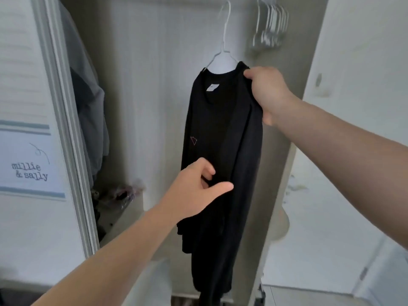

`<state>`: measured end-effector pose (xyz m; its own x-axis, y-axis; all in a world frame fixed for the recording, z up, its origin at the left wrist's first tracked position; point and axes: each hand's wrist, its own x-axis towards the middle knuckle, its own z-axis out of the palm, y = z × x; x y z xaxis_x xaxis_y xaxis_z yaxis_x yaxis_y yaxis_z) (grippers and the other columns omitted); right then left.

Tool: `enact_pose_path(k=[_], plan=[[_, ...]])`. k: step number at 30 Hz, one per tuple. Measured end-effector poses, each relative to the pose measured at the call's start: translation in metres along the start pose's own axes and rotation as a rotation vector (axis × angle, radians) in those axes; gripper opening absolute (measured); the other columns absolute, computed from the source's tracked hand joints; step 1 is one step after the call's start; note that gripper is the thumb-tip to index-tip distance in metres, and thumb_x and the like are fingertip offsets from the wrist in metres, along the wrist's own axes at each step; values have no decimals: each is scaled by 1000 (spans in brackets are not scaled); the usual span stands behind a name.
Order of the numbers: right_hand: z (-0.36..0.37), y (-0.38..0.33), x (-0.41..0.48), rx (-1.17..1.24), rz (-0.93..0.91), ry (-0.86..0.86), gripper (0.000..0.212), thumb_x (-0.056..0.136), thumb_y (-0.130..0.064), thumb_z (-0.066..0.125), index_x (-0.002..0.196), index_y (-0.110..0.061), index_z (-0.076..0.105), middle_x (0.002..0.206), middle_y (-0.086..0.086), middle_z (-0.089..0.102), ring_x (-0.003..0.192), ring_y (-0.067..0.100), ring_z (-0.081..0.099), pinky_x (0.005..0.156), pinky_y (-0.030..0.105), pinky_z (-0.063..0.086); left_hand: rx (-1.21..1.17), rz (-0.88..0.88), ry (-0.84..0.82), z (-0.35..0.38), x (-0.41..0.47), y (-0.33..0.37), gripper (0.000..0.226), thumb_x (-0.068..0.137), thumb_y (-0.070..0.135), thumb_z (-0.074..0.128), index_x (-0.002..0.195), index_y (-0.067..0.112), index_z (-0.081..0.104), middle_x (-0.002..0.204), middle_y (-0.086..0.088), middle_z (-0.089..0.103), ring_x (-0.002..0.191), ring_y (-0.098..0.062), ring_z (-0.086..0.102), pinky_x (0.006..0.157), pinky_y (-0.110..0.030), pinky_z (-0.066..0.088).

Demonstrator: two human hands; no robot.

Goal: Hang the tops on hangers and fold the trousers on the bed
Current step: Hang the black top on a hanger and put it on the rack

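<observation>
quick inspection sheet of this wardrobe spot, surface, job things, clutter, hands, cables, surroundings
surface: nothing seen; no bed in view
job's things: black top sits on a white hanger; whether the hook is on a rail cannot be told
clutter: blurred small items low in the wardrobe
grippers: right hand grips the top's shoulder beside the collar; left hand is at its lower front, fingers curled, pinch unclear
cables: nothing seen
surroundings: spare hangers bunched at upper right; grey garments hanging at left; door poster reading "millie & sally"
</observation>
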<state>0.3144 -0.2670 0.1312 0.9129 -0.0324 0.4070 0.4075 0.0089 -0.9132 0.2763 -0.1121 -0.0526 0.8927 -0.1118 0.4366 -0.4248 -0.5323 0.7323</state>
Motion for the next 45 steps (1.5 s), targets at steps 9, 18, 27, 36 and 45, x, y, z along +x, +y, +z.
enact_pose_path(k=[9,18,27,36,45], plan=[[80,-49,124,-23,-99,29,17,94,-4,49,79,-5,56,63,8,57,53,23,57,53,25,46,256,85,223,-53,100,16,44,83,56,71,106,29,44,107,15,48,91,-7,54,80,-29,50],[118,-78,272,-62,-188,48,7,93,-15,50,89,-11,55,78,8,54,69,23,51,66,33,40,455,98,315,-113,238,-2,26,102,29,54,81,19,41,74,0,55,60,-15,50,59,-31,47],[149,-76,386,-61,-211,40,4,88,-10,48,85,-12,50,83,10,53,74,22,47,64,34,34,565,66,407,-164,325,-22,18,101,26,52,87,18,44,82,-1,60,70,-21,57,60,-32,45],[174,-39,393,-248,-269,-130,7,92,-11,50,90,-7,56,85,13,61,74,30,60,53,26,48,624,-44,402,-186,328,-64,30,101,20,53,76,24,35,75,2,53,62,-18,48,56,-29,39],[191,-33,344,-711,-508,-157,17,95,-10,41,94,0,54,75,24,70,51,33,71,68,44,62,699,-132,489,-227,293,-75,24,99,23,52,80,21,37,83,-3,58,76,-27,59,74,-47,55]])
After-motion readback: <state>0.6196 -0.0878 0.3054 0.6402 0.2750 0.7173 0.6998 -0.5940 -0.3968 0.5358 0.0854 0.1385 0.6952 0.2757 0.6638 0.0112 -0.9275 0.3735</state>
